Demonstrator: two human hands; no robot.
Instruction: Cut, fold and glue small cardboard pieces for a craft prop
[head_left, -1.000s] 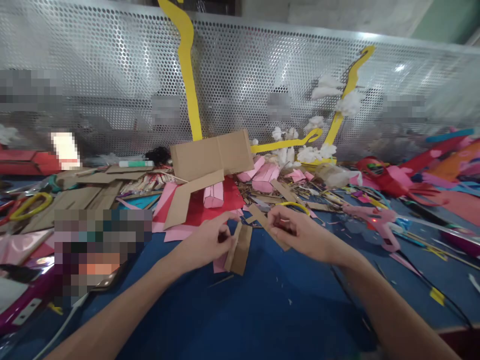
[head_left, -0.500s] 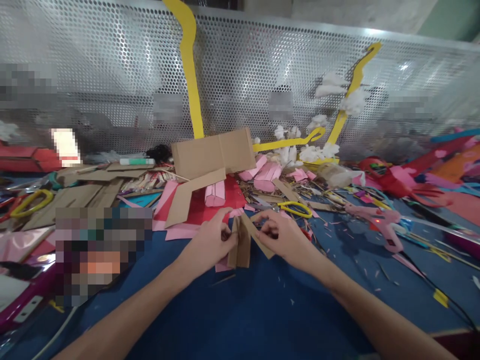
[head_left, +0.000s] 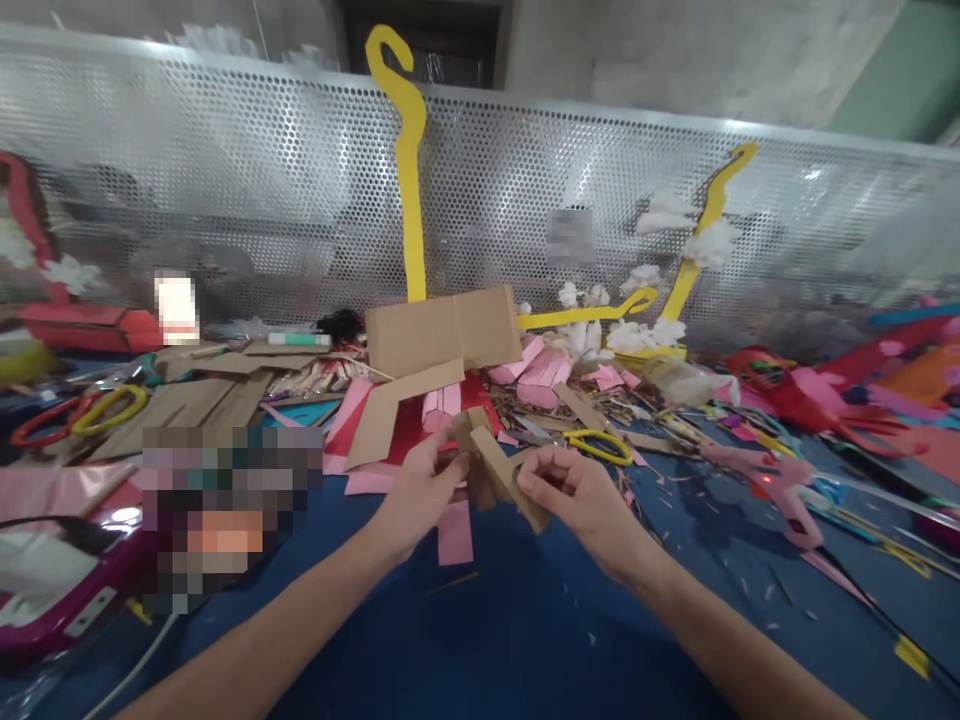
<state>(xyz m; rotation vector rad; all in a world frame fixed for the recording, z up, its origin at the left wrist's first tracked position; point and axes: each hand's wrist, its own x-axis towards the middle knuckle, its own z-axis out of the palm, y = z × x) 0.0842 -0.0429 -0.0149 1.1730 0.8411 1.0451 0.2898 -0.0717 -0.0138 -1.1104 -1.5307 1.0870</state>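
Between my hands, above the blue table, is a folded piece of brown cardboard [head_left: 506, 475] with two long panels set at an angle. My left hand [head_left: 424, 485] pinches its left panel, fingers partly behind it. On the other side, my right hand [head_left: 574, 500] grips the right panel between thumb and fingers. A pink paper strip [head_left: 455, 535] lies on the table just below the cardboard. Behind my hands are red and pink paper sheets [head_left: 360, 440], with an angled cardboard strip [head_left: 379, 415] and a small pink paper box [head_left: 440, 405] on them.
A cardboard box [head_left: 442, 330] with a tall yellow hook shape [head_left: 410, 200] stands behind. Yellow-handled scissors [head_left: 600, 447] lie beyond my right hand. A pink glue gun [head_left: 772, 480] with a lit red light and a cord is at right. A perforated metal panel [head_left: 495, 170] closes the back.
The folded cardboard has been raised and tilted in both hands, exposing more of the pink strip below. The camera view has shifted, so the background sits lower and further right.
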